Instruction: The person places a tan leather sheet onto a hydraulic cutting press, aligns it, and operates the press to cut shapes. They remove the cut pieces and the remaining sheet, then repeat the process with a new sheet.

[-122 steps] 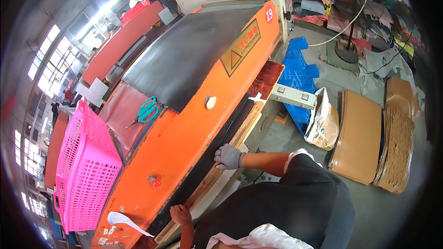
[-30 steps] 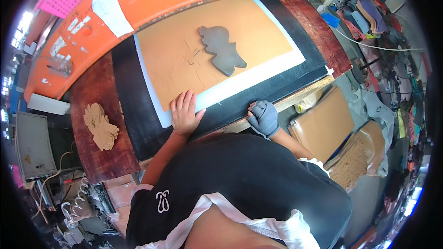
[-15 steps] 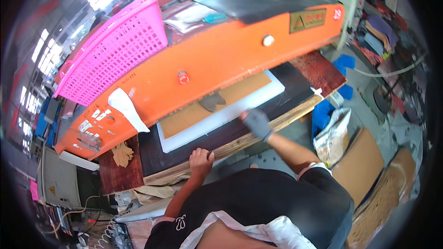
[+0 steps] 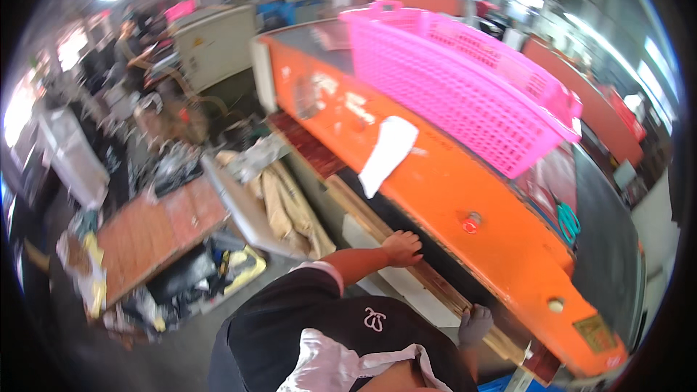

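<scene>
My bare left hand (image 4: 403, 248) has its fingers curled over the wooden front edge of a black-topped board (image 4: 438, 287). Farther right along the same edge, my right hand (image 4: 475, 324), in a grey glove, is also curled over the wood. Only a narrow black strip of the board's top shows between the wood and the orange machine beam (image 4: 428, 207). No white slab or brown sheet is visible; the beam covers the space behind the strip. A white sock-like cloth (image 4: 390, 154) hangs on the beam's face, beyond my left hand.
A pink plastic basket (image 4: 450, 80) stands on the machine, with teal-handled scissors (image 4: 568, 222) nearby. A red button (image 4: 472, 223) sticks out from the beam. On my left are brown cloth (image 4: 287, 210), a reddish wooden panel (image 4: 163, 239) and plastic scraps. A person (image 4: 129, 47) is far back left.
My view has swung left. The white slab with its brown sheet has gone out of sight, and less of the black board shows. My right hand has come down onto the wooden edge.
</scene>
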